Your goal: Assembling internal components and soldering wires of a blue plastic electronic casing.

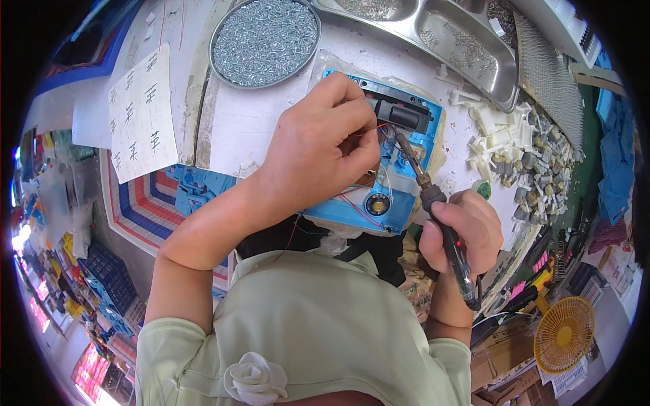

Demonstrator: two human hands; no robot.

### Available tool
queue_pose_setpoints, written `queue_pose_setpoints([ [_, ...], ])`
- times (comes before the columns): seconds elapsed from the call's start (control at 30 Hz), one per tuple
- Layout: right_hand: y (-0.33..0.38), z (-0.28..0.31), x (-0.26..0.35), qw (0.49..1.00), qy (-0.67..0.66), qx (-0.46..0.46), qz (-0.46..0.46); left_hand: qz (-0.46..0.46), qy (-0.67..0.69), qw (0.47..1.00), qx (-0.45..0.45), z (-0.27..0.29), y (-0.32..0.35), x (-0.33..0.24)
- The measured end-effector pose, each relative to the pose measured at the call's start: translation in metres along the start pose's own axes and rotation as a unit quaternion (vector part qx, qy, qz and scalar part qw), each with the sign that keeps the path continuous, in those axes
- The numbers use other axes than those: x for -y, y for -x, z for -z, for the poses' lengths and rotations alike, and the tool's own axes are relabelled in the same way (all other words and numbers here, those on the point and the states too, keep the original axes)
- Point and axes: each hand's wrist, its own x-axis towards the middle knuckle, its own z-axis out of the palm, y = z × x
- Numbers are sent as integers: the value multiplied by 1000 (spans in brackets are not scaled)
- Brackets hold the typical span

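My right hand (474, 230) grips a soldering iron (433, 195) by its black handle, where a small red light glows. The iron's tip reaches into an open blue plastic housing (399, 215) in front of me. Over the housing's left side, my left hand (321, 139) is closed in a pinch on a thin red wire (382, 125), close to the tip. A black compartment (404, 116) lies along the far side of the housing. At its near side sits a round black part (377, 204) with loose wires beside it. My left hand hides much of the housing's left half.
A round tray (215, 57) of small screws stands beyond my left hand. A metal compartment tray (433, 57) lies at the far right. White plastic pieces (484, 145) and small grey parts (542, 183) are heaped right of the housing. A handwritten sheet (142, 111) lies left.
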Motion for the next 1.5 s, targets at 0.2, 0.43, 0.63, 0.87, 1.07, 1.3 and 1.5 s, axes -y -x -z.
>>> queue_pose_setpoints([
  [0.2,-1,2,1,1000,12,12,9,-1,-10,1000,-2,1,-1,-1],
  [0.43,5,7,-3,1000,4,-14,3,-4,-12,1000,-7,0,0,0],
  [0.63,5,8,-4,1000,-14,-7,4,0,-18,1000,-5,-1,0,-2],
  [0.87,3,10,-3,1000,-6,4,-2,-2,-29,1000,-7,-2,0,-1],
  [1.07,1,10,-2,1000,14,10,-7,-15,-46,999,-14,-3,-1,-1],
  [1.3,-5,6,-3,999,-5,32,-16,-16,-57,998,-15,-5,-1,1],
  [1.5,-8,4,-6,999,-14,31,-7,-14,-62,998,-15,-5,-1,0],
])
